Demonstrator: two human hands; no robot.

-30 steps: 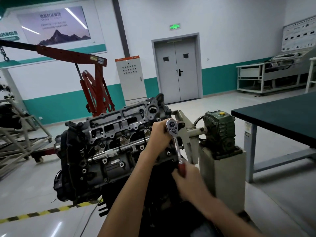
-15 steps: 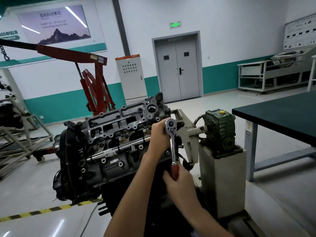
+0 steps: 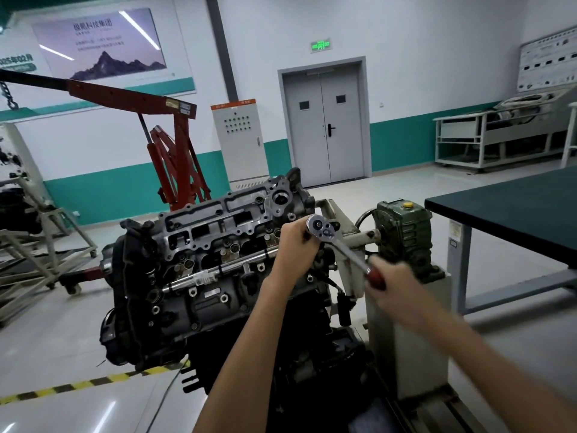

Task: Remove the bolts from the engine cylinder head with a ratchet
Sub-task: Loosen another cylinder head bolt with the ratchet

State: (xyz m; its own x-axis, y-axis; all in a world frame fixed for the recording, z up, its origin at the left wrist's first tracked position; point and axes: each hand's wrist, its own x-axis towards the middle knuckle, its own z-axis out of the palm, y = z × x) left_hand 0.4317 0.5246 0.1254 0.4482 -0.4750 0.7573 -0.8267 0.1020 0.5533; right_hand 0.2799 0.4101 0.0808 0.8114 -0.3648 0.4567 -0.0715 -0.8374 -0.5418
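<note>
The grey engine cylinder head [image 3: 218,232] sits tilted on a stand, its face toward me with several bolts and holes showing. A chrome ratchet [image 3: 335,242] with a red handle has its round head at the right end of the cylinder head. My left hand [image 3: 295,242] curls around the part just under the ratchet head, hiding the socket and bolt. My right hand [image 3: 393,285] grips the red handle, which slants down to the right; this hand is motion-blurred.
A green gearbox [image 3: 402,235] on a beige pedestal [image 3: 409,339] stands right of the engine. A dark-topped table [image 3: 515,214] fills the right side. A red engine hoist [image 3: 175,157] stands behind, another stand [image 3: 34,245] at left. Yellow-black floor tape [image 3: 62,385] runs below.
My right hand has swung the ratchet handle from pointing straight down to slanting down-right. My left hand has stayed at the ratchet head.
</note>
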